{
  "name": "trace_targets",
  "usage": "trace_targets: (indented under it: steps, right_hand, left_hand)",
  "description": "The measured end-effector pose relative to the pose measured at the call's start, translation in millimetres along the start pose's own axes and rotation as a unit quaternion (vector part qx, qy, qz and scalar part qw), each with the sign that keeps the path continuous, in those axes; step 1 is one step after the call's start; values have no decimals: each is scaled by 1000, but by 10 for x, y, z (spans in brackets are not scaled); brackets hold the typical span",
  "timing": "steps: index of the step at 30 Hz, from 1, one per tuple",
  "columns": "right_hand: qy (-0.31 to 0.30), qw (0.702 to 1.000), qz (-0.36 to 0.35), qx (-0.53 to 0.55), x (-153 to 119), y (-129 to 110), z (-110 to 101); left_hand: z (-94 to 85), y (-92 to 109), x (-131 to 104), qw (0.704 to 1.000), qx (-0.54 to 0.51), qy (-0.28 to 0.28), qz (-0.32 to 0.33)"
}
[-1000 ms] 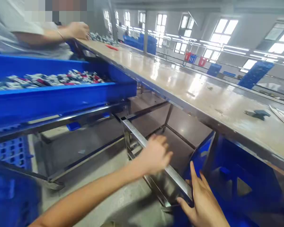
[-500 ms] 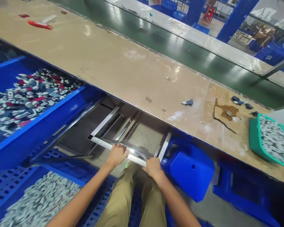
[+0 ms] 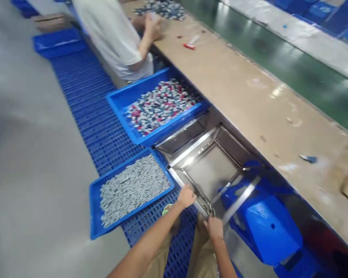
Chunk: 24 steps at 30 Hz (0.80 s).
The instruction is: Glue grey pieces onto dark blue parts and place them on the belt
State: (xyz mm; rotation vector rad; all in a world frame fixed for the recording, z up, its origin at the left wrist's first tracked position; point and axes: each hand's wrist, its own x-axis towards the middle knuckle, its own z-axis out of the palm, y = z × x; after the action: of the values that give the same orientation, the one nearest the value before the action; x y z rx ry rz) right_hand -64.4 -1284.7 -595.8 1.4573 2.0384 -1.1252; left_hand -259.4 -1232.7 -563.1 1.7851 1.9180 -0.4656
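Observation:
A metal frame (image 3: 178, 178) with square bars stands low beside the workbench (image 3: 220, 73). My left hand (image 3: 187, 196) is closed around its near bar, and my right hand (image 3: 214, 227) grips the same bar closer to its right corner. Left of the frame lies a shallow blue tray (image 3: 93, 210) full of small grey pieces (image 3: 133, 189). Behind it, a larger blue bin (image 3: 118, 110) holds red, white and dark pieces (image 3: 162, 104).
A person in a white shirt (image 3: 110, 34) works at the bench's far left. A blue plastic stool (image 3: 271, 227) is right of the frame. Blue slatted flooring (image 3: 81, 112) runs along the left. A red-handled tool (image 3: 189, 46) lies on the bench.
My view has swung left, bringing the person and the whole grey-piece tray into sight. The green basket has left the view. Both hands still grip the frame, which now appears turned in view.

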Motion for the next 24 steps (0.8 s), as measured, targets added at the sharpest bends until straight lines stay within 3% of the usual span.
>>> trace_targets:
  steps: [3,6,8,10,13,16,18,21,24]
  right_hand:
    - [-2,999,33,-5,-126,10,163]
    - [17,996,82,5,-306,-78,237]
    - [62,991,121,20,-454,-296,243]
    - [121,981,143,49,-551,-682,268]
    - [138,973,133,130,-424,-1509,485]
    - [27,968,117,222,44,-2429,1000]
    - [-49,953,118,275,410,-2984,1438]
    - [-111,920,141,349,832,-3583,2056]
    - [-113,886,190,408,1016,-3861,2545]
  left_hand:
    - [218,10,-195,998,-55,12,5]
    - [304,46,-392,991,-123,38,25]
    - [257,-39,-571,981,-176,76,40]
    - [181,-339,-817,967,-221,123,17]
    - [191,-1261,-1330,945,-242,169,-144]
    - [385,-2531,-1912,900,-200,157,-353]
    - [500,-3395,-2180,886,-161,124,-417]
    - [528,-4526,-2143,901,-100,77,-416]
    - [477,-5321,-1610,922,-41,59,-380]
